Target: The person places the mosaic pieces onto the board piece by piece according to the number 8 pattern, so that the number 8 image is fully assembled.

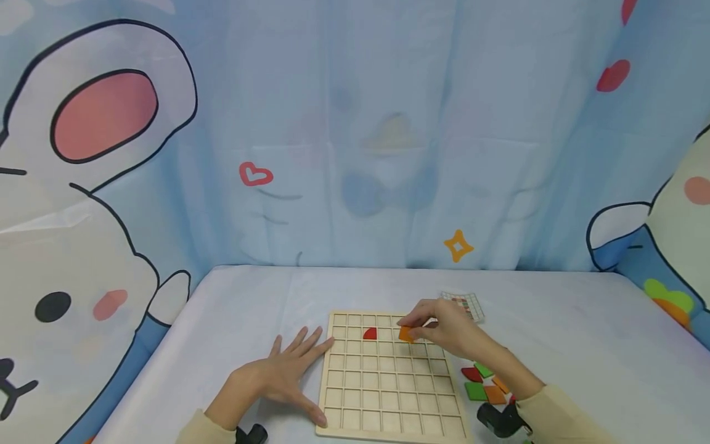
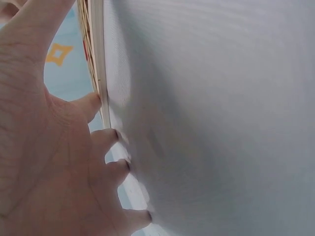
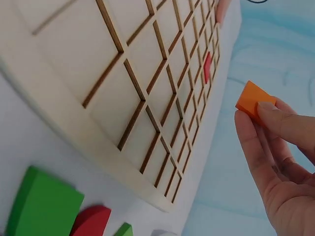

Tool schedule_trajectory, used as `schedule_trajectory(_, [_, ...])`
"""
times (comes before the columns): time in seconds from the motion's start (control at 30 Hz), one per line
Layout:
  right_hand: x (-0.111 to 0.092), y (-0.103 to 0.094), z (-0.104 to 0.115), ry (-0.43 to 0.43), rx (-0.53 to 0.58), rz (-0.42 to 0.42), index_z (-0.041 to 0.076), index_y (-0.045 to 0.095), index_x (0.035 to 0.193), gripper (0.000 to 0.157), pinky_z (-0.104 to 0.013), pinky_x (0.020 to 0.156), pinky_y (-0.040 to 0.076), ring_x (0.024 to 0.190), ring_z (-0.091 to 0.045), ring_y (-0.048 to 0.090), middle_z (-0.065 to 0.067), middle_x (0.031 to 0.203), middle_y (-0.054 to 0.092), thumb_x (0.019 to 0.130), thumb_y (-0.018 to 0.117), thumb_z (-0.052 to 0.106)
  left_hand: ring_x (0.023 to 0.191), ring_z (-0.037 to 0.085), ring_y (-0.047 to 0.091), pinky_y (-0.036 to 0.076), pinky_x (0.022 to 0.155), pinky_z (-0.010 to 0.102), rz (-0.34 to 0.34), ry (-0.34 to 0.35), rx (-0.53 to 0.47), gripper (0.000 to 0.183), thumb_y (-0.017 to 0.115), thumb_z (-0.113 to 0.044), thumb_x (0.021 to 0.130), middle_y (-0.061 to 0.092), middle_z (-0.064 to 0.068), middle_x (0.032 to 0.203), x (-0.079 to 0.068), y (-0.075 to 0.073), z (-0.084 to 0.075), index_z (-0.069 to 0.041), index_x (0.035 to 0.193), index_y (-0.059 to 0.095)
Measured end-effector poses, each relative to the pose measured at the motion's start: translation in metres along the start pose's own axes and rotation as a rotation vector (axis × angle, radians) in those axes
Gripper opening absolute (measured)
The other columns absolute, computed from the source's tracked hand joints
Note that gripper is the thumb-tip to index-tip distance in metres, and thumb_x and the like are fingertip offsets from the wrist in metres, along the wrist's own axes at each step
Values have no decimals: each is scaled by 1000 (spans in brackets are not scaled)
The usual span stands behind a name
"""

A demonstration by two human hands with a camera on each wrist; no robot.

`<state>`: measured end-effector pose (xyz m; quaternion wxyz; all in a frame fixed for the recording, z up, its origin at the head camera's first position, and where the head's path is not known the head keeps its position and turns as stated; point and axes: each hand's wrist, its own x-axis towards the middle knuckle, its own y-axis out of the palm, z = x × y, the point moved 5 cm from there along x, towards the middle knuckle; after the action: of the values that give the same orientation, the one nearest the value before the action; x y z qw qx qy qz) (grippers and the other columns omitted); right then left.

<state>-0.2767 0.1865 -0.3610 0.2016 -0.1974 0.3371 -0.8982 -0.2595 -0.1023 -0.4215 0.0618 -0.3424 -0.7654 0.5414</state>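
Note:
My right hand (image 1: 444, 324) pinches an orange square tile (image 3: 253, 101) between thumb and fingers, above the upper right of a wooden grid board (image 1: 370, 382). One red quarter-round tile (image 1: 370, 333) sits in a cell near the board's top, left of the held tile. With fingers spread straight, my left hand (image 1: 283, 373) lies at the board's left side, its thumb and forefinger touching the edge. In the left wrist view, the palm and fingertips show beside the board's rim (image 2: 100, 64).
Right of the board lie loose tiles, among them a green square (image 1: 475, 391), a red piece (image 1: 471, 374) and an orange one (image 1: 495, 394). A small printed grid card (image 1: 471, 305) lies behind the right hand. A printed curtain (image 1: 377, 123) hangs beyond the white table (image 1: 566, 333).

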Motion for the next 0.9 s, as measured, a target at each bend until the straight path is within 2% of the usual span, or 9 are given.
schedule_trajectory(0.2, [19,11,-10,-44,-38,19,-2,79,112,20,-25,73,59,85,-14,71,-5,100,75,92,76,-3,162,36,1,-1,121,74,6,-7,-2,124,92,-56,74,7,10,176,0,0,-1,-24,169,19])
schedule_trajectory(0.4, [31,21,-17,-50,-50,22,-3,80,110,19,-24,67,57,85,-18,71,-7,99,74,92,76,-5,162,35,2,0,121,75,3,-20,4,124,92,-57,73,8,9,176,0,0,-1,-24,169,21])
schedule_trajectory(0.9, [37,36,-21,-111,-113,18,-3,81,107,19,-27,77,59,87,-17,68,-5,92,73,91,73,-10,162,35,2,1,121,74,14,-42,3,124,92,-57,73,8,9,176,1,0,-2,-26,169,20])
